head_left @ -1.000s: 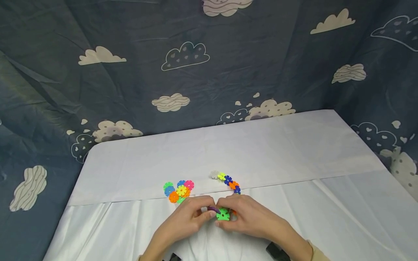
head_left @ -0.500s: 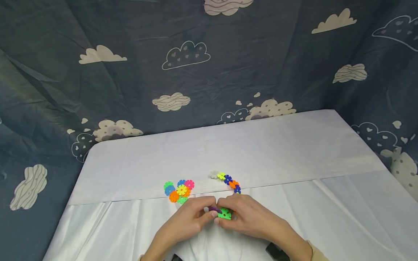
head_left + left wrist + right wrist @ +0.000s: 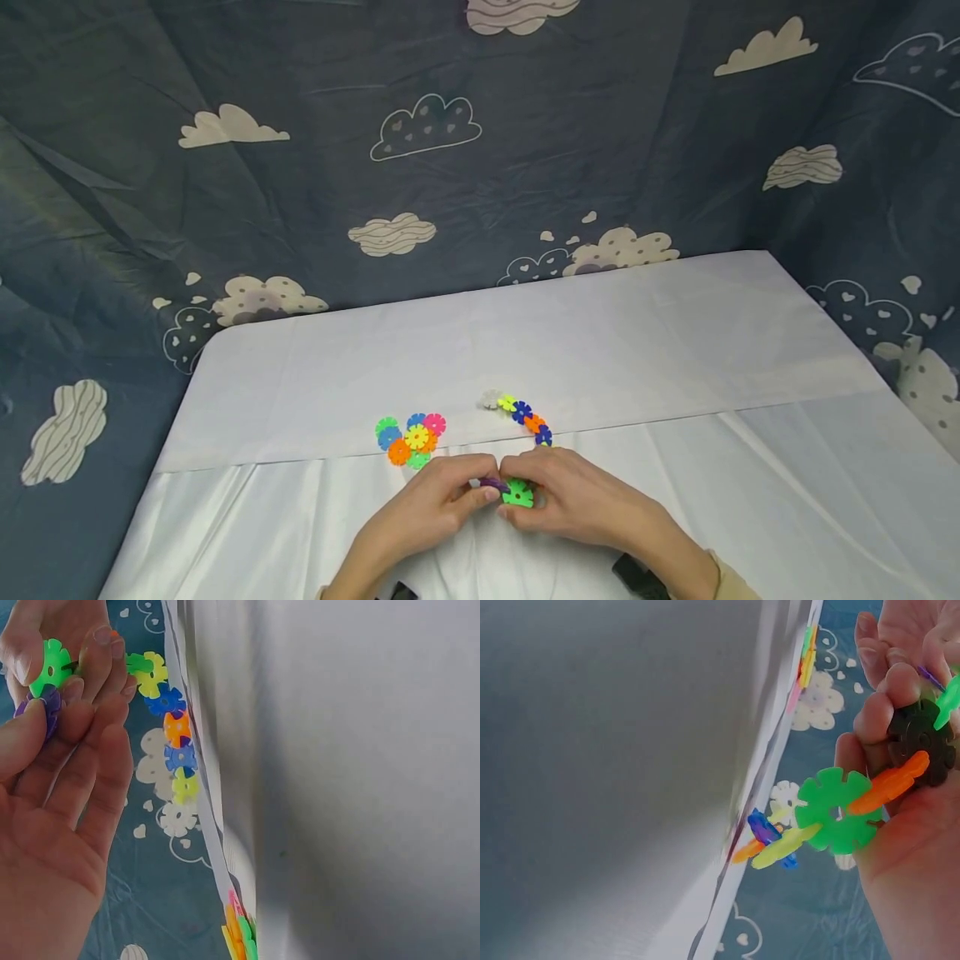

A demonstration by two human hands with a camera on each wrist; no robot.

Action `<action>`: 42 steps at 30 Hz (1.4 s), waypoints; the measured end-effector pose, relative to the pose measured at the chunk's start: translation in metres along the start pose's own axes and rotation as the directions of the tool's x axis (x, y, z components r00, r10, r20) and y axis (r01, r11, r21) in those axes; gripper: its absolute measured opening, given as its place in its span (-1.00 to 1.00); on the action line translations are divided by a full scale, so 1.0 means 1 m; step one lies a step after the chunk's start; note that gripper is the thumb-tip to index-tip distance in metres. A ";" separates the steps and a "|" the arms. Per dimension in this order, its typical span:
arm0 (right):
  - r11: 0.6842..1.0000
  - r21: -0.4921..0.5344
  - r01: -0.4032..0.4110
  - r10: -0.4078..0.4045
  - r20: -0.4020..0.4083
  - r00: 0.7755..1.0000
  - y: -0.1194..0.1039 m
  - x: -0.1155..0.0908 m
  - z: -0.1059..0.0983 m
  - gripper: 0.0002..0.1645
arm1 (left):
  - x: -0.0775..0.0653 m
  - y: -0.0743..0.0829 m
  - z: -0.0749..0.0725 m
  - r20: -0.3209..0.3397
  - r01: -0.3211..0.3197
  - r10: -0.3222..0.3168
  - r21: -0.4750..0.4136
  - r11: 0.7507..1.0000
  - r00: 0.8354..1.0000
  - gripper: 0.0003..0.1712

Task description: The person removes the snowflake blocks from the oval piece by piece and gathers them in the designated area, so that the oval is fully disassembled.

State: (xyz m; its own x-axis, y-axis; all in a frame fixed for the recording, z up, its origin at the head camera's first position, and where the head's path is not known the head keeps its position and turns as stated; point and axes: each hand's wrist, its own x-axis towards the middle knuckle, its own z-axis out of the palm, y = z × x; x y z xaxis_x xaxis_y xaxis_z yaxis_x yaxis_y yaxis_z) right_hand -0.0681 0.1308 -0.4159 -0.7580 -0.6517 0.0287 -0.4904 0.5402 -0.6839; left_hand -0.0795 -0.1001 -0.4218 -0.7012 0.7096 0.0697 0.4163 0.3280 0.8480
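Note:
Plastic snowflake discs are slotted together into a curved chain point(image 3: 522, 412). At its near end, a green snowflake disc point(image 3: 518, 493) shows between the two hands. My right hand point(image 3: 581, 498) grips this end, with a black snowflake disc point(image 3: 913, 739) against its fingers in the right wrist view. The left hand point(image 3: 429, 507) pinches a purple snowflake disc point(image 3: 52, 706) between thumb and fingers, its edge meeting the green disc. Further along, orange, green and yellow discs follow, then blue ones and a whitish disc point(image 3: 491, 400) at the far end. Fingers hide part of the chain.
Left of the chain lies a loose pile of snowflake discs point(image 3: 416, 437) in several bright colours. A white cloth point(image 3: 645, 350) covers the table. Behind it hangs a dark curtain point(image 3: 315, 192) with clouds. Black devices point(image 3: 639, 577) sit at the wrists.
Between the hands, the green disc has shifted slightly right and tilted. The chain's far end has edged a little to the left. Both hands keep nearly the same place.

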 end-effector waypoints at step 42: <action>0.985 0.061 -0.162 0.169 -0.136 0.976 0.007 0.002 -0.005 -0.46 | -0.015 -0.035 -0.055 -0.542 0.520 -0.407 0.064 0.852 0.735 -0.91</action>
State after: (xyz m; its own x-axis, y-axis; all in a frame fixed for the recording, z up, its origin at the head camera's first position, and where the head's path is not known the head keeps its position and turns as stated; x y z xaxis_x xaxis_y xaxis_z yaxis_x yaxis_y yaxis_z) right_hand -0.0757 0.1360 -0.4170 -0.8813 -0.4723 0.0115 -0.3338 0.6052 -0.7227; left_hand -0.1156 -0.1566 -0.4231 -0.9987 0.0494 -0.0093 0.0272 0.6878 0.7254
